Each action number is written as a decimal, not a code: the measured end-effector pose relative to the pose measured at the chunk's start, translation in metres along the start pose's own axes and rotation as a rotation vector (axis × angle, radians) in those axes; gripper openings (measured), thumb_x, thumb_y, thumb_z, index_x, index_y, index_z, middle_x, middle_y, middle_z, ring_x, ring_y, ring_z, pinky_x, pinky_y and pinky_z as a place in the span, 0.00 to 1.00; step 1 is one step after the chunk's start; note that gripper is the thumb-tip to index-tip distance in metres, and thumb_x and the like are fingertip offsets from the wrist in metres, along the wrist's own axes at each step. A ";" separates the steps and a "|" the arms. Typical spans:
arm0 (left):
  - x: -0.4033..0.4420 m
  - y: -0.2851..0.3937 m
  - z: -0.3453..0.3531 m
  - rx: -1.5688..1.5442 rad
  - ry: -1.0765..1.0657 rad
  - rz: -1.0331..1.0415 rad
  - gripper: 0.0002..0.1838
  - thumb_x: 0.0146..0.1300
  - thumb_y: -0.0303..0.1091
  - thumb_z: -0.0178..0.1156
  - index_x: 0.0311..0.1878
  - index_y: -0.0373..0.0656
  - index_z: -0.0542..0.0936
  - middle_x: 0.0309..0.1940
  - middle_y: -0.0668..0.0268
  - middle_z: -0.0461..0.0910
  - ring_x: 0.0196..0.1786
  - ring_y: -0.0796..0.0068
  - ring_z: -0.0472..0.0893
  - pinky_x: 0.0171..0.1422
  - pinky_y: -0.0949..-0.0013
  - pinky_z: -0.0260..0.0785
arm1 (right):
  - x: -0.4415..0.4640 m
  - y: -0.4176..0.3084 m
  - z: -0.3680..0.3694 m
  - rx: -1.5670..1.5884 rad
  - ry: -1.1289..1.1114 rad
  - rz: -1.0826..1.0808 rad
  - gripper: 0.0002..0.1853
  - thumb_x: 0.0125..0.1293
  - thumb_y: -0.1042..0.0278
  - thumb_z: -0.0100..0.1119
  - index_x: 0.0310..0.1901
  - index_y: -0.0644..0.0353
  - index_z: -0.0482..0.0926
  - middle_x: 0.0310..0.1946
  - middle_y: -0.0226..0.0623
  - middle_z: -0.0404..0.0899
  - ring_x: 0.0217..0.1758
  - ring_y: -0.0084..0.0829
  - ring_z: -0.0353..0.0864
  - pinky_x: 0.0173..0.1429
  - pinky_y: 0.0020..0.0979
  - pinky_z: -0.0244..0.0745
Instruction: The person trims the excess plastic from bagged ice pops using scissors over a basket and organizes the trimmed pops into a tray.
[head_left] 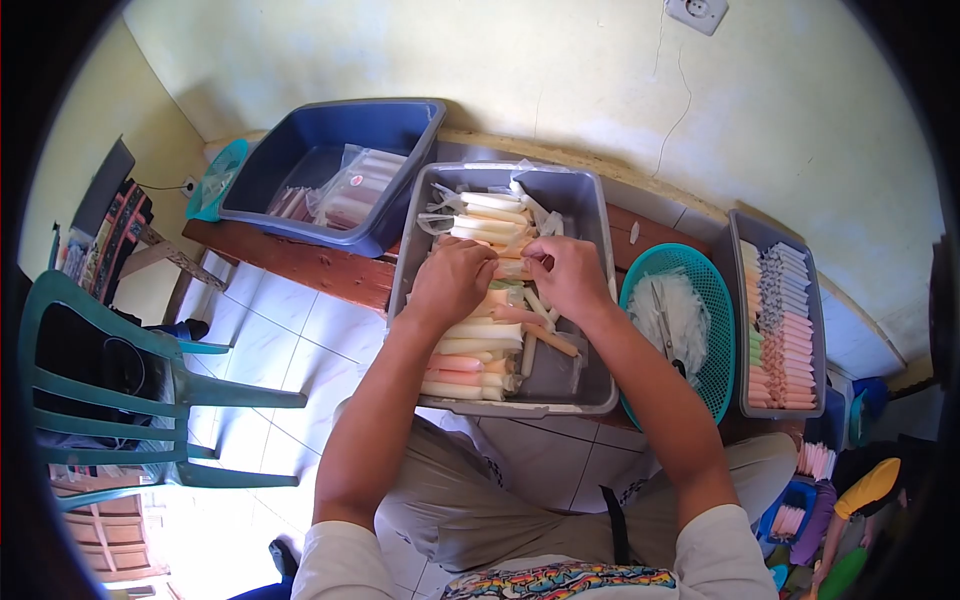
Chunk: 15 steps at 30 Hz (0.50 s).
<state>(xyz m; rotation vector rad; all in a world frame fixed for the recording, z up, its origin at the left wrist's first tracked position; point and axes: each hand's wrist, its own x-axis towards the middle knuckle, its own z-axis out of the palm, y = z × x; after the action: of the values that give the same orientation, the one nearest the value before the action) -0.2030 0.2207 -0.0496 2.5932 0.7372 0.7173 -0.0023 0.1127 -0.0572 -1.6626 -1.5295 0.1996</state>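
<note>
Green plastic chair (182, 395) stands at left on pale floor tiles (318, 350). Yellowish wall (560, 80) bears a crack below a white socket (697, 12). Another person (870, 487), wearing yellow and black, is at lower right.

Inside the grey tub (548, 388), mostly blocked along the left edge by heaped wrapped sticks (485, 345), and mid-tub by the left hand (458, 278) and right hand (566, 272), but open over bare bottom at the far right and near right corners. Over the near edge, passable between both forearms (375, 400). Beyond the right edge, hemmed in closely by the teal basket (722, 345); beyond the left, obstructed toward the far corner by the blue tub (300, 150).
</note>
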 end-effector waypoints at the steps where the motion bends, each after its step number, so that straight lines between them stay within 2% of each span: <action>1: 0.000 0.001 0.000 -0.019 0.015 -0.004 0.10 0.74 0.34 0.69 0.48 0.39 0.92 0.47 0.54 0.93 0.56 0.47 0.88 0.65 0.50 0.80 | 0.000 -0.002 -0.001 0.039 0.034 -0.010 0.07 0.67 0.75 0.74 0.45 0.61 0.92 0.38 0.48 0.93 0.41 0.47 0.95 0.50 0.43 0.89; 5: 0.002 0.006 -0.001 -0.036 0.049 0.038 0.11 0.72 0.35 0.72 0.51 0.39 0.91 0.46 0.53 0.92 0.55 0.47 0.88 0.64 0.49 0.79 | 0.001 -0.007 -0.004 0.121 0.137 -0.079 0.06 0.67 0.75 0.75 0.45 0.61 0.92 0.38 0.45 0.94 0.39 0.40 0.96 0.48 0.37 0.90; 15: 0.010 0.003 -0.003 -0.020 -0.005 0.012 0.14 0.69 0.36 0.76 0.52 0.39 0.92 0.44 0.53 0.92 0.53 0.48 0.88 0.60 0.49 0.80 | 0.004 -0.009 -0.004 0.320 0.192 -0.019 0.06 0.71 0.74 0.76 0.48 0.62 0.93 0.41 0.42 0.95 0.42 0.33 0.97 0.47 0.33 0.92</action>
<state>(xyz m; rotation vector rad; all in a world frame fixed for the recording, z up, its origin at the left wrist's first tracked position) -0.1960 0.2240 -0.0422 2.5826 0.7092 0.7176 -0.0054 0.1135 -0.0468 -1.3721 -1.2938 0.2527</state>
